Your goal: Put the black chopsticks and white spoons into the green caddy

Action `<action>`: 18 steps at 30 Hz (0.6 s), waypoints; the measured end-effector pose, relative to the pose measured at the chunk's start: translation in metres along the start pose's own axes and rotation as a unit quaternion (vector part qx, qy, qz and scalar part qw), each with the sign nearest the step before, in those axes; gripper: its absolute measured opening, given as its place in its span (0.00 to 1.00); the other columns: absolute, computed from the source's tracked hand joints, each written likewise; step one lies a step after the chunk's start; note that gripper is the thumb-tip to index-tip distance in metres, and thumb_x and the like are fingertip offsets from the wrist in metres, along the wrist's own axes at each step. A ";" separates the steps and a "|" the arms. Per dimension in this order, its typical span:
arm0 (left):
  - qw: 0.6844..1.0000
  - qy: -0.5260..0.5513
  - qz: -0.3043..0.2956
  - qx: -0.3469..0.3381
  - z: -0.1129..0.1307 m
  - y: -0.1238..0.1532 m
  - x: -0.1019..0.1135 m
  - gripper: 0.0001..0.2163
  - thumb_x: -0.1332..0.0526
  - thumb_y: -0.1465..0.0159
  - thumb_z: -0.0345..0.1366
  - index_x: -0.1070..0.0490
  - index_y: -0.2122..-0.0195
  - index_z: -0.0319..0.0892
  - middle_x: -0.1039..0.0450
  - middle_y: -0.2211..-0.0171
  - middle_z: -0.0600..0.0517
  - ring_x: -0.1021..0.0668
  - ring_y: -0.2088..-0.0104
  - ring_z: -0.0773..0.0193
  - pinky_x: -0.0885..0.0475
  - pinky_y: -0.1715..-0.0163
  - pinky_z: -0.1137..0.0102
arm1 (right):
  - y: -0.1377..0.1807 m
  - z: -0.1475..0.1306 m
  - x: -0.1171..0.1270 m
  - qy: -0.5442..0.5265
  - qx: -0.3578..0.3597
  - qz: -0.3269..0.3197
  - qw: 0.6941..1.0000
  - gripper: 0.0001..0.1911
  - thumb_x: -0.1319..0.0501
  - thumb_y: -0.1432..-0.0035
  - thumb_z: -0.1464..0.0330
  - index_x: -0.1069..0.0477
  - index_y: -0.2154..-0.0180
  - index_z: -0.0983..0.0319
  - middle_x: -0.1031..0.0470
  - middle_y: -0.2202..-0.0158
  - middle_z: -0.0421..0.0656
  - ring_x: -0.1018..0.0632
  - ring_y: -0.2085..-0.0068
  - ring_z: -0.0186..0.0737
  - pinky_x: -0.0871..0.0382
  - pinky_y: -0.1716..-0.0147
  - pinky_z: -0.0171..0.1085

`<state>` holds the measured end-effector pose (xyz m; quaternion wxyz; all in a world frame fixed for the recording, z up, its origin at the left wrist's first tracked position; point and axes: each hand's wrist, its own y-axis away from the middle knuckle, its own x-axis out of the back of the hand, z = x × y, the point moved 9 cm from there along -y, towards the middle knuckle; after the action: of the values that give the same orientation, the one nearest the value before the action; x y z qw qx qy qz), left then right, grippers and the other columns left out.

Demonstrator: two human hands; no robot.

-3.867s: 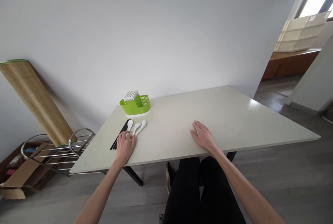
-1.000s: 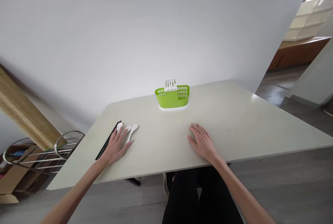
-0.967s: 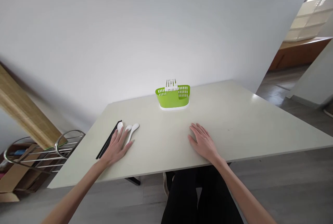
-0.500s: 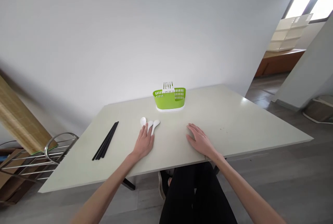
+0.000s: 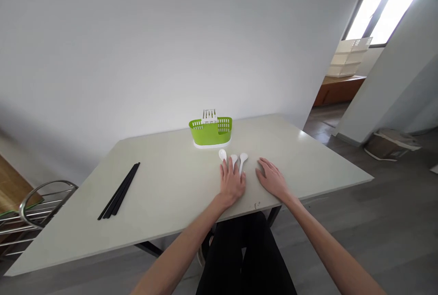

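My left hand lies flat on the table with its fingers spread over the handles of white spoons. Three bowls show beyond the fingertips: a left spoon, a middle spoon and a right spoon. Their handles are partly hidden under the fingers. To the right, apart from the spoons, my right hand rests palm down, fingers stretched out and holding nothing. Behind the spoons stands a green basket with a white base and a white slatted piece at its rim.
Several black chopsticks lie in a bundle on the left of the pale table. A wall rises behind the table. At the lower left is a metal rack; pale stacked boxes stand by the window.
My left hand has slid right across the table with the spoons, which now lie nearer my right hand. The view has turned slightly right. The basket and chopsticks stay in place.
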<state>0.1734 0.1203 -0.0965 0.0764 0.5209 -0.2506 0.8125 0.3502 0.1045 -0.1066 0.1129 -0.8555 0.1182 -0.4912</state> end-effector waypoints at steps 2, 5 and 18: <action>1.000 0.014 0.002 -0.025 0.005 0.005 0.006 0.30 0.50 0.25 0.47 0.47 0.25 0.45 0.57 0.22 0.37 0.59 0.23 0.38 0.51 0.28 0.34 | 0.001 -0.003 0.000 0.000 0.001 -0.004 1.000 0.29 0.51 0.28 0.58 0.33 0.32 0.63 0.34 0.29 0.52 0.34 0.29 0.52 0.41 0.30 0.53; 0.997 0.021 0.013 -0.072 0.000 0.018 0.035 0.27 0.50 0.25 0.49 0.41 0.27 0.49 0.55 0.22 0.43 0.57 0.22 0.43 0.47 0.27 0.37 | 0.001 -0.003 0.000 -0.003 0.002 -0.007 1.000 0.30 0.51 0.28 0.58 0.34 0.32 0.62 0.35 0.29 0.51 0.35 0.28 0.52 0.40 0.30 0.54; 0.949 -0.204 0.072 0.231 -0.292 0.143 0.269 0.36 0.51 0.30 0.54 0.41 0.30 0.30 0.44 0.27 0.31 0.47 0.24 0.36 0.46 0.28 0.44 | 0.004 0.005 -0.003 -0.011 0.005 0.003 1.000 0.29 0.51 0.29 0.58 0.31 0.34 0.62 0.33 0.30 0.50 0.33 0.30 0.55 0.39 0.31 0.55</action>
<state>-0.2374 0.1028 -0.0024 -0.1572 0.6592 -0.1029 0.7281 0.3524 0.1020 -0.1132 0.1196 -0.8599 0.1175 -0.4822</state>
